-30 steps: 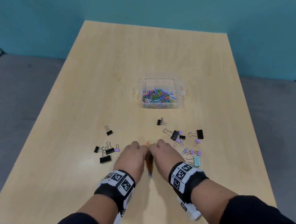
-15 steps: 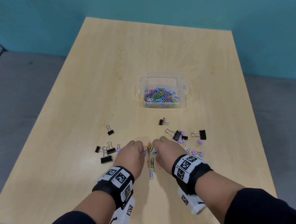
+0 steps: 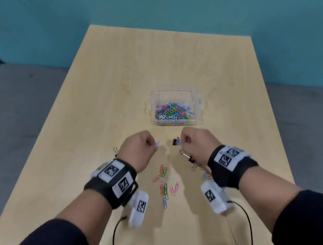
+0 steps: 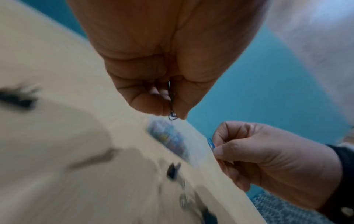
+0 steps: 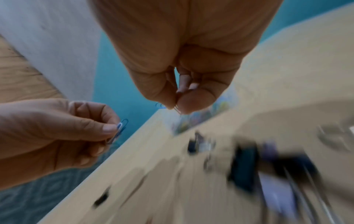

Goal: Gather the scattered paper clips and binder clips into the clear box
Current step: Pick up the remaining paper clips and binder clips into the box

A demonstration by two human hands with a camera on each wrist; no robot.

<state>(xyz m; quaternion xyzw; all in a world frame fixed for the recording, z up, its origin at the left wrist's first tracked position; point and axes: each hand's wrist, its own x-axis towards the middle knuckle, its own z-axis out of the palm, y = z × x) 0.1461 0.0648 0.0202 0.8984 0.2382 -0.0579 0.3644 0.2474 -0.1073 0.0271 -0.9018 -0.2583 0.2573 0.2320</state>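
Note:
The clear box (image 3: 173, 91) sits mid-table, holding a heap of coloured paper clips (image 3: 173, 113). Both hands hover just short of it, above the table. My left hand (image 3: 151, 143) pinches a blue paper clip (image 3: 156, 144), which the right wrist view shows as a blue paper clip (image 5: 121, 129) between thumb and forefinger. My right hand (image 3: 185, 139) pinches a paper clip (image 5: 177, 110) at its fingertips. A black binder clip (image 3: 175, 141) lies on the table below the right fingertips. Several loose paper clips (image 3: 165, 183) lie between my wrists.
More binder clips lie under and beside the right wrist (image 3: 188, 158), and one binder clip (image 3: 116, 150) peeks out left of the left hand. The wooden table (image 3: 114, 87) is ringed by a grey couch (image 3: 13, 109) and a teal wall. Both wrist views are motion-blurred.
Both hands lifted off the small pile near the front edge and moved forward toward the box, each carrying a clip. The loose paper clips they covered are now exposed.

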